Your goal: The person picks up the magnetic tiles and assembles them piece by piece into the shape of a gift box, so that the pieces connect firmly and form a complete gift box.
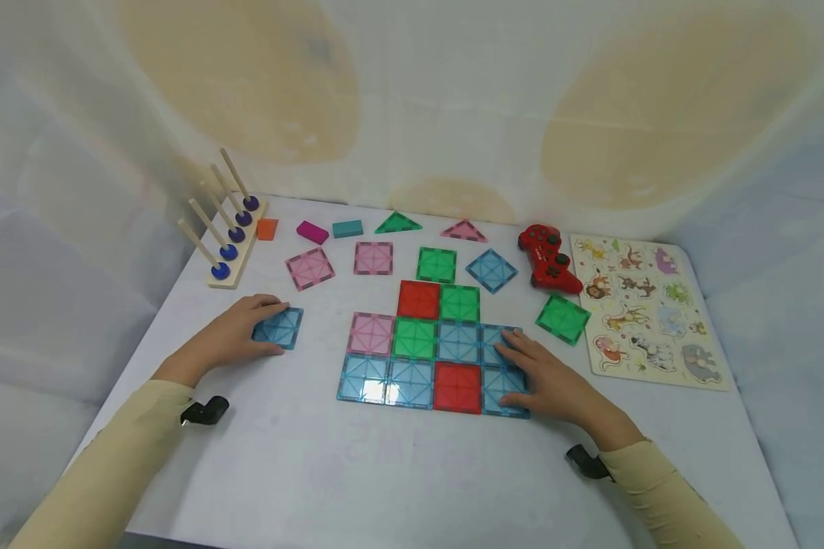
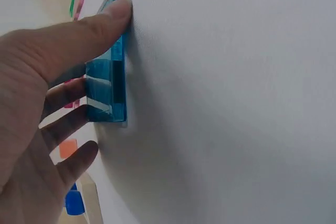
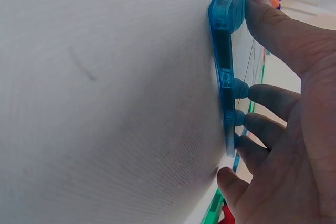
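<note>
At the left of the table, my left hand pinches a blue see-through magnetic tile between thumb and fingers. In the left wrist view the thumb presses the near edge of this square tile, low over the white cloth. My right hand rests its fingertips on the blue tiles at the right end of a flat layout of magnetic tiles. In the right wrist view its spread fingers touch the top of a blue tile. Red tiles, green tiles and a pink tile join in that layout.
Behind the layout lie loose pink, green and blue tiles. A red game controller sits beside an animal puzzle board at the right. A wooden peg stand stands at the back left, near small coloured blocks.
</note>
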Tool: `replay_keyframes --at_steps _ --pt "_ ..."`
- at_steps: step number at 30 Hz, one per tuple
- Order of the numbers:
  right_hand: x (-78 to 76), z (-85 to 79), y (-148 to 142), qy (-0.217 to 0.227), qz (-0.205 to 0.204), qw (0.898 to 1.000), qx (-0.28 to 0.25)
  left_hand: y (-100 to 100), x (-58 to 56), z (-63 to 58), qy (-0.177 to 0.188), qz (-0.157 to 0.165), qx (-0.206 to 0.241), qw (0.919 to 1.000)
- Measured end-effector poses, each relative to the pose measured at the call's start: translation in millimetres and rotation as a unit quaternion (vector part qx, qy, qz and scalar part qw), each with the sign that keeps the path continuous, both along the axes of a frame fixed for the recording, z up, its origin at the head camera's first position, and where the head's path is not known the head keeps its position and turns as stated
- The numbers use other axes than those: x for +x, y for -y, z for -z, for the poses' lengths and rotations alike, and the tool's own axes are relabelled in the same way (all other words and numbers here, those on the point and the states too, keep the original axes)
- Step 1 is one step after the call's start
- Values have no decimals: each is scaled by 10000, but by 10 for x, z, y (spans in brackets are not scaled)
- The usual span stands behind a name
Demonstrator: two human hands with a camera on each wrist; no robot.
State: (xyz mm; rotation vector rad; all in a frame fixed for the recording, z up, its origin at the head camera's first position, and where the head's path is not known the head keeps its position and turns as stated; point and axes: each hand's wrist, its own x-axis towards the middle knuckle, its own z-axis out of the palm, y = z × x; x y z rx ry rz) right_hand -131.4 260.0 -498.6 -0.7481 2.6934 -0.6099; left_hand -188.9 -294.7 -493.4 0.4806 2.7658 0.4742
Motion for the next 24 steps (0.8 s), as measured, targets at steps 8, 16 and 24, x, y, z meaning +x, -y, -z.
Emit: replay_keyframes --at_steps 8,16,24 --pt "5 -3 -3 19 30 10000 47 -132 -27 10 -270 -230 87 9993" --pt "5 -3 -4 -6 25 10000 41 -627 78 -31 -596 208 411 9972" --pt "9 10 -12 -59 -9 10000 -27 -1371 220 -66 -799 1083 539 9894"
